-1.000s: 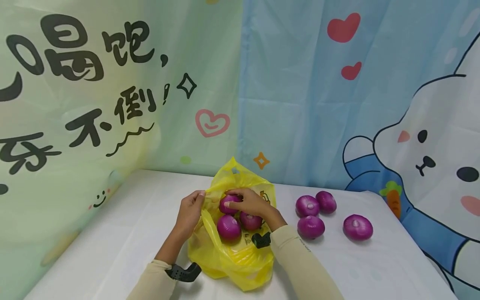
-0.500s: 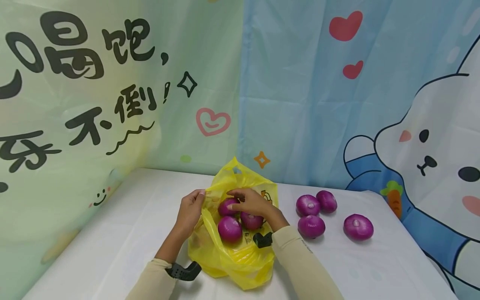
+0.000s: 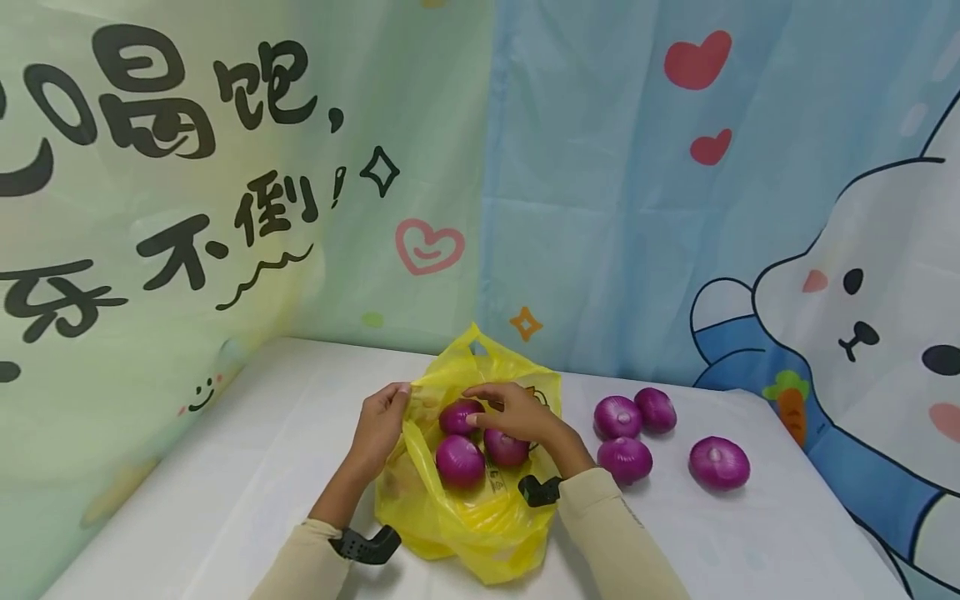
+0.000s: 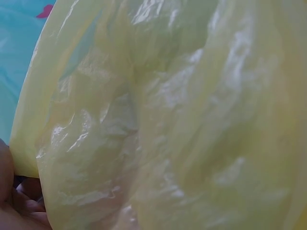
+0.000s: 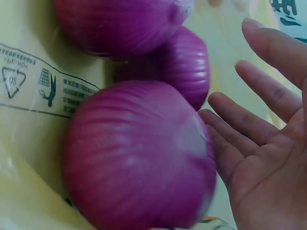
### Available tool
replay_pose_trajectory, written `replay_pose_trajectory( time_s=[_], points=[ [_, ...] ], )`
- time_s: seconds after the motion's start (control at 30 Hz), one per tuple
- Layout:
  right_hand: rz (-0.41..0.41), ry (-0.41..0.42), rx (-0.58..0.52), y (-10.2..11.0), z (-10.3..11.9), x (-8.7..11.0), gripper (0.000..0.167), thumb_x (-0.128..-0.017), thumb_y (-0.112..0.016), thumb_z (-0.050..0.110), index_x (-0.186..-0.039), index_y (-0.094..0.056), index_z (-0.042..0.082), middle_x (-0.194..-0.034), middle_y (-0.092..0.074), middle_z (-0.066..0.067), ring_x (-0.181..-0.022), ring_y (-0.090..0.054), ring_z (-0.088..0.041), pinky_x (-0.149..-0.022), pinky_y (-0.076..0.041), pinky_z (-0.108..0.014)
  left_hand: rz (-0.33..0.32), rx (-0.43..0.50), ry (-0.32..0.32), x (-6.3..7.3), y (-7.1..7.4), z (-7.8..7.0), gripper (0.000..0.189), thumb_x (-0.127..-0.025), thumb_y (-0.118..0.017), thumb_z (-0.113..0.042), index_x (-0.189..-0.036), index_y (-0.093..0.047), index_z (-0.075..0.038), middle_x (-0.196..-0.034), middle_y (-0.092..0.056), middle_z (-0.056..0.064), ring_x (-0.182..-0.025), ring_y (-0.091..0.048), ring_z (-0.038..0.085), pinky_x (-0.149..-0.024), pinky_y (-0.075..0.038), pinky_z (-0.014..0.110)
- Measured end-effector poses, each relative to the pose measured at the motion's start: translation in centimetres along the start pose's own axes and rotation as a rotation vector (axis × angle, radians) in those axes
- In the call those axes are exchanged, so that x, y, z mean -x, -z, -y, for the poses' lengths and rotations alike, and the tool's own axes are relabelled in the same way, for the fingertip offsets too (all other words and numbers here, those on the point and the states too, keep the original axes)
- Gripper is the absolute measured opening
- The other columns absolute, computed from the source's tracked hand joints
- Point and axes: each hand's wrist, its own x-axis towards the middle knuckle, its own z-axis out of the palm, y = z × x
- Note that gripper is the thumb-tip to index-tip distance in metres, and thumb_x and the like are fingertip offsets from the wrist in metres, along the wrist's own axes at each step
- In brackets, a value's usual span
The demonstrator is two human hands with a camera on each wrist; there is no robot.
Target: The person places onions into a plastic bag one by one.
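A yellow plastic bag [image 3: 465, 533] lies mouth open on the table. My left hand [image 3: 378, 429] pinches its left rim between thumb and fingers; in the left wrist view the bag's film [image 4: 168, 120] fills most of the picture. Three purple onions sit in the bag: a front one [image 3: 460, 461], a back one [image 3: 459, 417] and a right one [image 3: 506, 448]. Over the bag's mouth hovers my right hand [image 3: 517, 412], its fingers spread and holding nothing. In the right wrist view, the palm [image 5: 268, 187] shows right beside the nearest onion [image 5: 139, 153].
Several more purple onions lie on the white tabletop [image 3: 750, 550] right of the bag. Three are clustered, among them one onion [image 3: 626, 461] nearest the bag; a single onion [image 3: 719, 463] lies farther right. A printed curtain [image 3: 585, 208] hangs behind the table.
The right hand has let go of the back onion in the bag, its fingers spreading, and has drawn slightly right. The left hand keeps its pinch on the bag's rim.
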Motion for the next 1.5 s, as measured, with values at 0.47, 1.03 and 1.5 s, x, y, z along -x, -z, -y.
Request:
replay_pose_trajectory(
  time_s=[0.47,1.03,1.5],
  points=[
    [0.000,0.090,-0.016,1.5,2.2,2.5,0.046,-0.091,-0.069,0.025,-0.132,-0.060,0.004,-0.134,-0.056,-0.013,-0.122,-0.050,-0.036,-0.099,-0.042,-0.051,-0.037,-0.017,-0.015,-0.3,0.3,-0.1,0.034,-0.104,-0.045,-0.029,-0.103,-0.066,-0.002,-0.075,-0.051,0.007,-0.066,-0.048,0.016,-0.058,-0.044,0.023],
    [-0.153,0.009,-0.040,4.8,0.2,8.4,0.044,-0.091,-0.070,0.023,-0.132,-0.060,0.011,-0.133,-0.057,-0.008,-0.124,-0.051,-0.031,-0.102,-0.039,-0.045,-0.032,-0.022,0.008,-0.5,0.2,0.3,0.039,-0.105,-0.044,-0.034,-0.110,-0.066,-0.001,-0.088,-0.058,0.010,-0.076,-0.054,0.018,-0.065,-0.048,0.025],
    [-0.261,-0.109,0.032,7.5,-2.9,11.9,0.048,-0.091,-0.070,0.027,-0.132,-0.058,0.005,-0.132,-0.057,-0.015,-0.123,-0.052,-0.036,-0.095,-0.045,-0.044,-0.035,-0.035,0.001,-0.2,0.1,0.4,0.038,-0.105,-0.044,-0.032,-0.108,-0.066,-0.001,-0.080,-0.053,0.009,-0.070,-0.050,0.016,-0.061,-0.046,0.025]
  ],
)
